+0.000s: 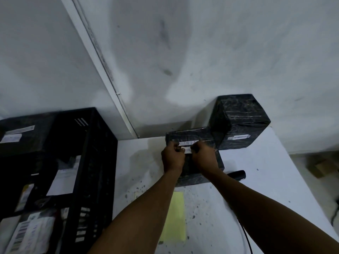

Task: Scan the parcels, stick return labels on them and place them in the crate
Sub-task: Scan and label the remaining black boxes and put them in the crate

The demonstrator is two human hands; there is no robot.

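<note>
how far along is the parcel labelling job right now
Done: a black parcel with white labels already sits on the black crate at left. In hand: the left hand and right hand pinch a white return label against the near parcel, under its barcode. Left: crating it, then the far parcel, whose only visible label is a barcode.

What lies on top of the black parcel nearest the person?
On the near parcel lies a barcode strip. Both hands, left and right, pinch a white label there; their fingers cover its ends.
</note>
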